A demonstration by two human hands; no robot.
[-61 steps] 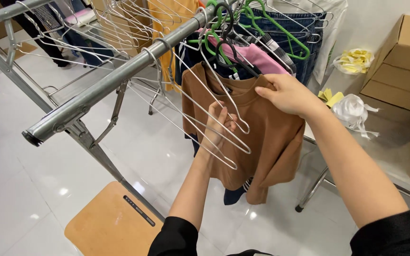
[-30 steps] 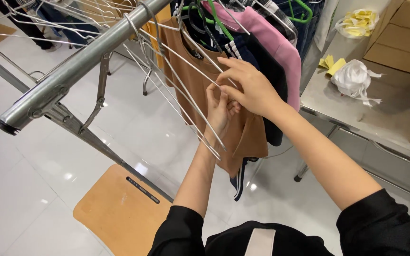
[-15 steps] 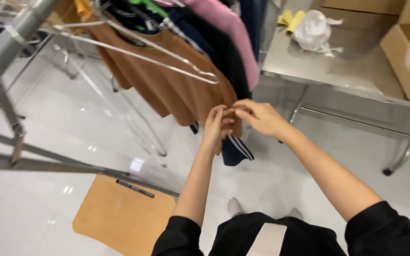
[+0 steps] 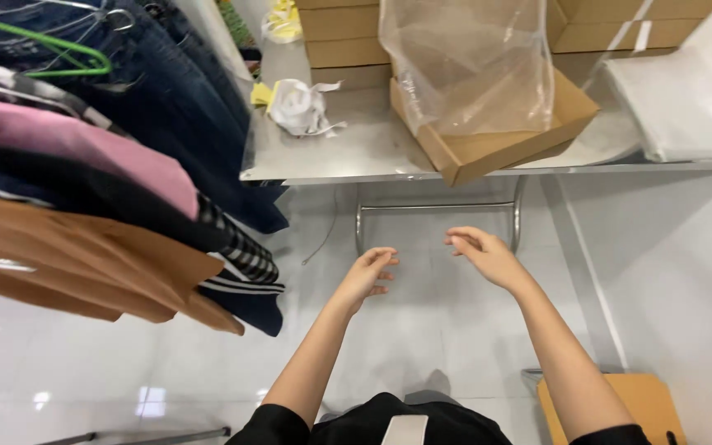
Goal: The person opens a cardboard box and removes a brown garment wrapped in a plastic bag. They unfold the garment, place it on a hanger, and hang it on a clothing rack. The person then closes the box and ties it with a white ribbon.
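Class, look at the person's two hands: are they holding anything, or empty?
Empty. The left hand and right hand hang in mid-air with fingers loosely curled and nothing between them, apart from the brown garment on the rack.

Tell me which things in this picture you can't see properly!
- Brown garment: head view, cut off by the left edge, its top hidden under the pink garment.
- Green hanger: its hook runs past the top edge.
- Cardboard box: the clear plastic bag veils its inside.
- Wooden board: partly behind the right forearm, cut by the bottom edge.
- Left hand and right hand: open, empty, palms turned away.
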